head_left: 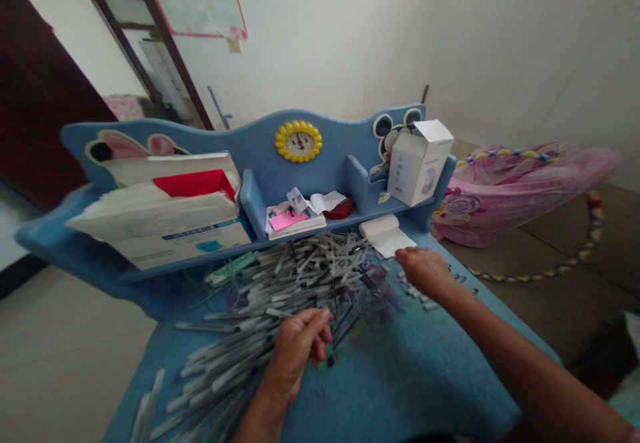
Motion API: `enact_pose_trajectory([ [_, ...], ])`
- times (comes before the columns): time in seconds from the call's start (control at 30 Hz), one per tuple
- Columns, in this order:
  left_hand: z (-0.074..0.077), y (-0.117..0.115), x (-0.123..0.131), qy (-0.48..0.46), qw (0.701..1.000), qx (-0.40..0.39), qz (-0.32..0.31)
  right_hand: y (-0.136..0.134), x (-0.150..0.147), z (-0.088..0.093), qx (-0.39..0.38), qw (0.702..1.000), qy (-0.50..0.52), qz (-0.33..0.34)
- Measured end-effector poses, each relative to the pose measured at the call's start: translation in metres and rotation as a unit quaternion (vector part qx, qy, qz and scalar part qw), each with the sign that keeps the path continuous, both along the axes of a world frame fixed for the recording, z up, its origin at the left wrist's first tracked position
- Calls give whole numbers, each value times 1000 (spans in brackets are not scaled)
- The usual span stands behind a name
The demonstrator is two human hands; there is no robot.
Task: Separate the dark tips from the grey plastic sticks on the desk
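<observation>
On blue table (pixel 400 376): left hand (pixel 299 348) by pen-like tubes (pixel 300 276), right hand (pixel 425 271) near white roll (pixel 380 225); can't tell whether either grip's clenched or holding anything.

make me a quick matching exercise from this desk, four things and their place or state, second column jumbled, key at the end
1. pen-like sticks
2. white box
3. clock
4. pink slip

A. yellow-rimmed, on the blue backboard
B. lying on a small stack of papers
C. heaped and spread over the blue desk, near the left hand
D. standing, opened at the top

Pairs: 1-C, 2-D, 3-A, 4-B
</observation>
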State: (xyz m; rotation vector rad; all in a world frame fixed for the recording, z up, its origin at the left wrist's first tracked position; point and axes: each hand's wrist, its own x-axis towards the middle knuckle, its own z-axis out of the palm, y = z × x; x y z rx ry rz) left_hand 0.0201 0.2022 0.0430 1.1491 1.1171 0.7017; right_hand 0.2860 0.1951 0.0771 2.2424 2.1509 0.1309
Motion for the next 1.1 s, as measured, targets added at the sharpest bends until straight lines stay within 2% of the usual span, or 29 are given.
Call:
enact_pose_trajectory([
  [0.07, -2, 2, -1, 24, 999, 27, 0, 20, 28, -8, -26, 998, -17, -45],
  [0.17, -4, 2, -2, 57, 997, 58, -5, 37, 50, -23, -70, 995, -27, -61],
  [0.37, -3, 4, -7, 93, 992, 87, 10, 42, 56, -38, -122, 992, -16, -38],
  [0.57, -3, 8, -12, 112, 988, 100, 32, 42, 54, -42, -114, 993, 2, -37],
  [0.7, -4, 8, -12, 119, 987, 103, 44, 39, 38, -45, -93, 995, 17, -39],
  [0.9, -10, 7, -9, 134, 983, 121, 43, 33, -16, -38, -51, 997, 60, 19],
  [1.1, -15, 8, -8, 146, 980, 134, 32, 47, -59, -32, -30, 997, 62, 42],
])
